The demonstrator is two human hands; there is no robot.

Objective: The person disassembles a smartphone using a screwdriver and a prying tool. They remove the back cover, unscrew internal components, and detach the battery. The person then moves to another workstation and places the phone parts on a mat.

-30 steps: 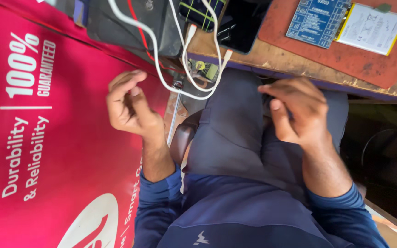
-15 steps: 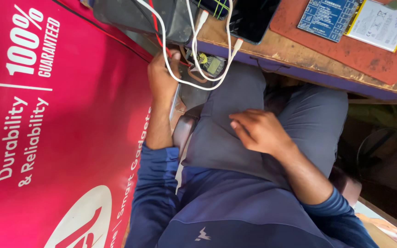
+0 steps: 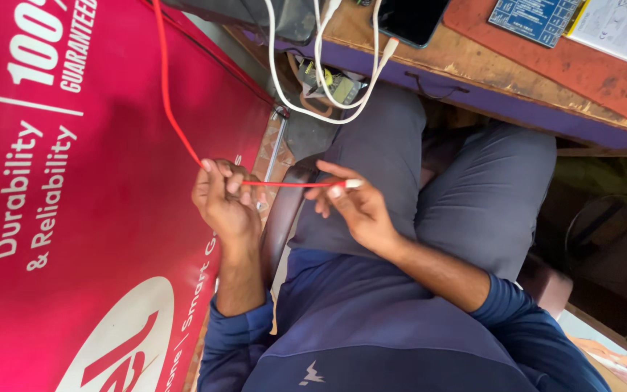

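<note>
My left hand (image 3: 223, 199) is closed around a thin red cable (image 3: 172, 116) above my lap; my right hand (image 3: 357, 210) pinches its white plug end (image 3: 352, 184). I judge keeping the span taut prevents tangling with the white cables (image 3: 321, 87) hanging from the wooden desk (image 3: 473, 69).

White cables (image 3: 306, 101) dangle ahead; red banner (image 3: 88, 203) walls the left side.

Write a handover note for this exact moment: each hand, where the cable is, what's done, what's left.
Left hand: closed around the red cable, which runs up from it toward the desk edge.
Right hand: fingertips pinch the cable's white plug end; a short stretch is taut between the hands, over the lap.
White cables hang from the desk, untouched.
Done: red cable in both hands, plug end free.
Left: the plug is not connected to anything.
</note>
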